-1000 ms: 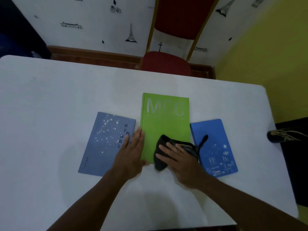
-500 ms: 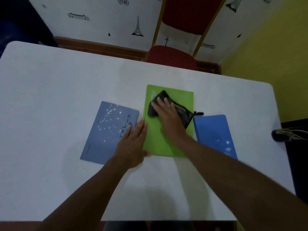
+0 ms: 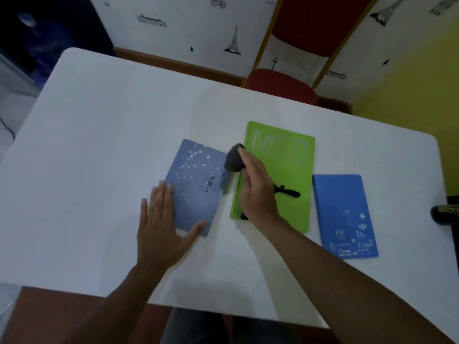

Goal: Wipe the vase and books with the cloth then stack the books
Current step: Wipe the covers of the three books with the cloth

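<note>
Three books lie side by side on the white table (image 3: 99, 145). On the left is a grey-blue book (image 3: 196, 177) with white speckles, in the middle a green book (image 3: 285, 175) with pale letters, on the right a bright blue book (image 3: 345, 214). My right hand (image 3: 255, 189) holds a black cloth (image 3: 233, 158) over the green book's left edge, the cloth bulging toward the grey-blue book. A cloth tail sticks out to the right of the hand. My left hand (image 3: 161, 224) lies flat, fingers spread, on the grey-blue book's near left corner. No vase is clearly visible.
A red chair (image 3: 280, 83) stands behind the table's far edge. A dark object with gold marks (image 3: 444, 214) pokes in at the right edge. The wall behind is white with small drawings, and yellow at the right.
My right hand carried the cloth from the green book's top toward its left edge. My left hand shifted left from the gap between books onto the grey-blue book's near corner.
</note>
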The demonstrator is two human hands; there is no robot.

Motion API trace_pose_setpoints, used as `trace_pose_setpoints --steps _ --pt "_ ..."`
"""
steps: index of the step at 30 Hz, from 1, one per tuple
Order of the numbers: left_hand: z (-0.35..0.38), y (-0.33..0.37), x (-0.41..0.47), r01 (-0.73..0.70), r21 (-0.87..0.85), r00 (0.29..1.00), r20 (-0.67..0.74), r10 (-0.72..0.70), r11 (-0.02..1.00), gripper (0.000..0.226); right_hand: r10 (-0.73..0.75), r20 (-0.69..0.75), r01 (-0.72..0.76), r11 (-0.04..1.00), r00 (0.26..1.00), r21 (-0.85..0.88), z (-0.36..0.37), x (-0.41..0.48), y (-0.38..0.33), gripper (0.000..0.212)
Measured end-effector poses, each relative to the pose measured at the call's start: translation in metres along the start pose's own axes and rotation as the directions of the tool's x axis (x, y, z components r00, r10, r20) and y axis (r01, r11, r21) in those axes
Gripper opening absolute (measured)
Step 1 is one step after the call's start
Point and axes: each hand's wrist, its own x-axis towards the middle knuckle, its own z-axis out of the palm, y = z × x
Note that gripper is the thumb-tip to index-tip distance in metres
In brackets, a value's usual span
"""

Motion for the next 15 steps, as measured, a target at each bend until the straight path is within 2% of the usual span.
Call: trace_pose_setpoints --steps 3,6,7,9,12,14,15 --pt "0.003 -0.015 -0.011 0.115 -0.029 0.993 0.007 -0.115 0.993 0.122 -0.02 0.126 0.026 0.999 0.992 -0.046 0.04 0.033 -0.02 0.051" --pt "0.01 -0.019 -0.014 0.161 -0.058 0.987 0.014 -0.16 0.985 0.126 0.017 0.27 0.012 0.994 0.963 -0.105 0.072 0.05 -0.029 0.055" --pt "0.011 -0.021 -0.013 0.162 -0.057 0.987 0.018 -0.161 0.985 0.126 -0.019 0.302 0.064 0.988 0.953 -0.14 0.081 0.049 -0.03 0.054" --pt "0.013 -0.024 -0.013 0.155 -0.039 0.988 0.019 -0.154 0.987 0.128 -0.184 0.344 0.259 0.948 0.921 -0.187 0.097 0.036 -0.029 0.05" --pt "0.014 -0.027 -0.012 0.139 -0.011 0.99 0.015 -0.139 0.99 0.127 -0.409 0.485 0.517 0.849 0.773 -0.107 0.094 0.012 -0.017 0.046" --pt "0.014 -0.028 -0.012 0.14 -0.017 0.99 0.019 -0.14 0.99 0.125 -0.497 0.545 0.617 0.785 0.675 -0.048 0.075 0.011 -0.006 0.044" --pt "0.014 -0.027 -0.012 0.141 -0.02 0.99 0.02 -0.141 0.99 0.125 -0.514 0.558 0.64 0.767 0.651 -0.04 0.065 0.017 0.001 0.043"
